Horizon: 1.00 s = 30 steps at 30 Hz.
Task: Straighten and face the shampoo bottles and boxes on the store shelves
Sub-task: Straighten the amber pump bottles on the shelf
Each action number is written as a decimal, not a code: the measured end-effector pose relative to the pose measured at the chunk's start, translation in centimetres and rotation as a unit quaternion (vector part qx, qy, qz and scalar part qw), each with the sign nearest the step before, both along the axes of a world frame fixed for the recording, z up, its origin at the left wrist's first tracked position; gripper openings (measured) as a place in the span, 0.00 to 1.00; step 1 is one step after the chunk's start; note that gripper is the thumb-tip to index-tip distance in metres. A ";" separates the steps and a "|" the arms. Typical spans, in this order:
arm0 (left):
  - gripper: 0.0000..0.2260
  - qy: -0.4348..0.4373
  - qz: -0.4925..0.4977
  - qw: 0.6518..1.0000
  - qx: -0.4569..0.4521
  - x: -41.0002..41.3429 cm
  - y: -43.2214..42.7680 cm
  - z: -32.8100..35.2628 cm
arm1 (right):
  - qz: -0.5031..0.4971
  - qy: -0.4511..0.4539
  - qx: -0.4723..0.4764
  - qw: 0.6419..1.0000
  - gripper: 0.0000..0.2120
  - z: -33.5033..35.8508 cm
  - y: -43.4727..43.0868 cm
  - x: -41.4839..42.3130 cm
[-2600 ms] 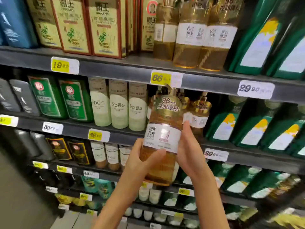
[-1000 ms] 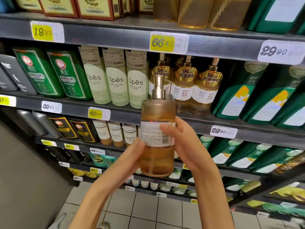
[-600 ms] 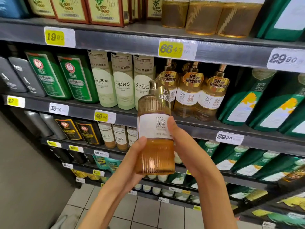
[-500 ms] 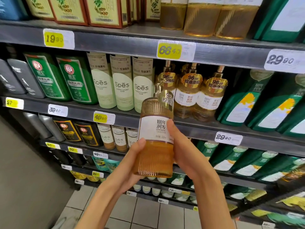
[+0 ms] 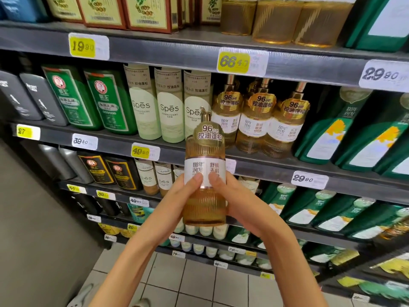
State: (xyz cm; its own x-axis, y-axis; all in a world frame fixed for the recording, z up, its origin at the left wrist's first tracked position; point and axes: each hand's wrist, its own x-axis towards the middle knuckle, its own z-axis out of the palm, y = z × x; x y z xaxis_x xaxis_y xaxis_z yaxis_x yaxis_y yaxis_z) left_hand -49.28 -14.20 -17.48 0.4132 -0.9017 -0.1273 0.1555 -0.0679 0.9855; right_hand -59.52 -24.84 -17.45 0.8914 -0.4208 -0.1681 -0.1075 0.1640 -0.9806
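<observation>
Shop aisle: tiered shelves (image 5: pixel 177 54) packed with shampoo bottles (image 5: pixel 256 120), price tags (image 5: pixel 242 62) on shelf edges.

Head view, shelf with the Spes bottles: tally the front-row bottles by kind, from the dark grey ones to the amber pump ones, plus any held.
Dark grey bottles: 2
Green bottles with red emblem: 2
Pale Spes bottles: 3
Amber pump bottles on shelf: 3
Held amber bottle, in left hand and right hand: 1
Total: 11

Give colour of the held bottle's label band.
White, on the amber bottle; head view.
</observation>
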 end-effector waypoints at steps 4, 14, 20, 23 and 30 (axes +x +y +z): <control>0.21 -0.040 0.013 0.999 0.021 0.3 0.3 -0.7 | 0.010 0.019 -0.006 1.000 0.31 -1.1 0.7 -0.5; 0.23 -0.164 -0.048 0.985 -0.019 1.1 1.2 -2.3 | -0.001 -0.024 -0.087 0.996 0.35 -3.3 1.1 -2.6; 0.27 -0.171 -0.066 0.980 -0.074 1.1 1.3 -1.6 | -0.007 -0.060 -0.150 0.987 0.39 -2.8 0.6 -2.9; 0.26 -0.167 -0.067 0.979 -0.094 0.9 1.1 -1.4 | -0.007 -0.066 -0.152 0.986 0.41 -2.5 0.4 -2.9; 0.24 -0.110 -0.053 0.992 -0.023 0.2 2.0 -1.2 | 0.007 0.035 -0.130 0.991 0.40 -1.1 0.9 -2.7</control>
